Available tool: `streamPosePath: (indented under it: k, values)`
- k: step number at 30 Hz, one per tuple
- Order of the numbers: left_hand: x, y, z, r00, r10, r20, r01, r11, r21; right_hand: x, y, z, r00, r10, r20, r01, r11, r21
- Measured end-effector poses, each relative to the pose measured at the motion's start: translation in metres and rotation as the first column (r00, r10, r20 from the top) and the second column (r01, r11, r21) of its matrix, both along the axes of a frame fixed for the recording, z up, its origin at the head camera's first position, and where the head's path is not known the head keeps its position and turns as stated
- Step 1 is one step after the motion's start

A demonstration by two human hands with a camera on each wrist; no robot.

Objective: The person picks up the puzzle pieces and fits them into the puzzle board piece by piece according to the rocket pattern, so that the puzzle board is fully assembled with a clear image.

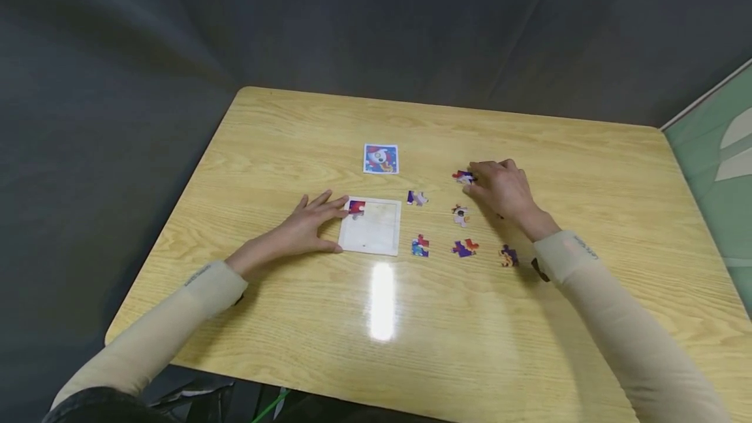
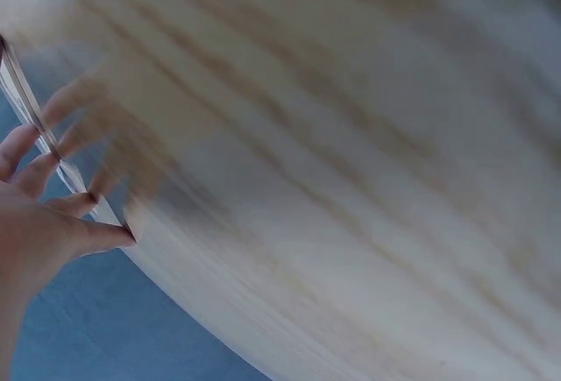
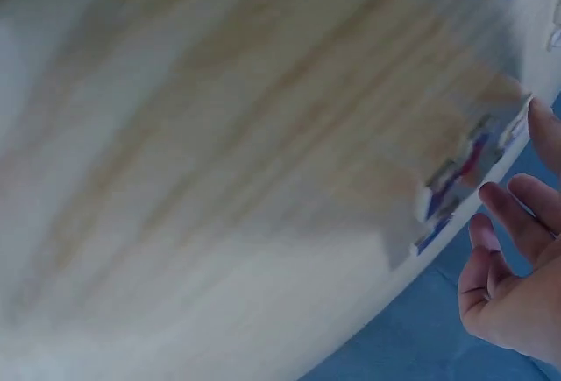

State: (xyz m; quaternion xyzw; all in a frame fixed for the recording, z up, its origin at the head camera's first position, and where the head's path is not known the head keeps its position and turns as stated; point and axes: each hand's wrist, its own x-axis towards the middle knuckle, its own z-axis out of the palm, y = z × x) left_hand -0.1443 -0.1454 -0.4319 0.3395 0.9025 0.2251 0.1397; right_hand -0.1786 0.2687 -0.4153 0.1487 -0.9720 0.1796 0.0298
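A shallow white puzzle tray (image 1: 370,234) lies mid-table with one red and purple jigsaw piece (image 1: 356,207) in its far left corner. My left hand (image 1: 305,226) rests at the tray's left edge, fingers spread and thumb by the near corner. The left wrist view shows these fingertips (image 2: 127,236) along the tray's side. To the right, my right hand (image 1: 504,189) reaches over a purple, white and red jigsaw piece (image 1: 463,177). Its fingertips are at that piece, with a gap between thumb and fingers in the right wrist view.
Several loose jigsaw pieces lie right of the tray, among them a blue and red piece (image 1: 420,247), a white piece (image 1: 461,215) and a purple and orange piece (image 1: 508,256). A small picture card (image 1: 380,158) lies behind the tray on the wooden table (image 1: 282,325).
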Motion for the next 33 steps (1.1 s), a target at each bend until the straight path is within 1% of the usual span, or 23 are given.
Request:
streamPosePath:
  k: [4,8,12,16,21,23,28,33]
  values:
    - [0.003,-0.002,-0.002,1.0,0.007,0.009,-0.007,1.0,-0.003,-0.002,0.002,-0.007,1.0,0.016,-0.006,-0.017,1.0,-0.022]
    - [0.006,-0.004,-0.004,1.0,0.01,0.016,-0.01,1.0,0.006,-0.003,0.0,-0.012,1.0,0.011,-0.017,-0.011,1.0,-0.012]
    - [0.006,-0.004,-0.004,1.0,0.005,0.013,-0.005,1.0,0.025,-0.005,-0.001,-0.014,1.0,-0.013,-0.026,0.012,0.999,-0.037]
    - [0.006,-0.003,-0.004,1.0,0.007,0.015,-0.007,1.0,0.028,-0.007,-0.002,-0.015,0.999,-0.008,-0.044,0.005,0.997,-0.071]
    - [0.005,-0.003,-0.004,1.0,0.012,0.011,-0.013,1.0,0.025,-0.009,-0.002,-0.016,0.996,0.006,-0.089,-0.013,0.997,-0.074]
    - [0.005,-0.003,-0.005,1.0,0.009,0.008,-0.009,1.0,0.027,-0.01,-0.002,-0.016,0.997,-0.001,-0.082,-0.006,0.997,-0.079]
    - [0.006,-0.003,-0.006,1.0,0.006,0.016,-0.006,1.0,0.027,-0.008,0.0,-0.017,1.0,-0.013,-0.02,0.011,0.994,-0.108]
    - [0.006,-0.003,-0.005,1.0,0.011,0.014,-0.012,0.999,0.031,-0.01,0.001,-0.016,1.0,0.017,-0.026,-0.02,0.993,-0.118]
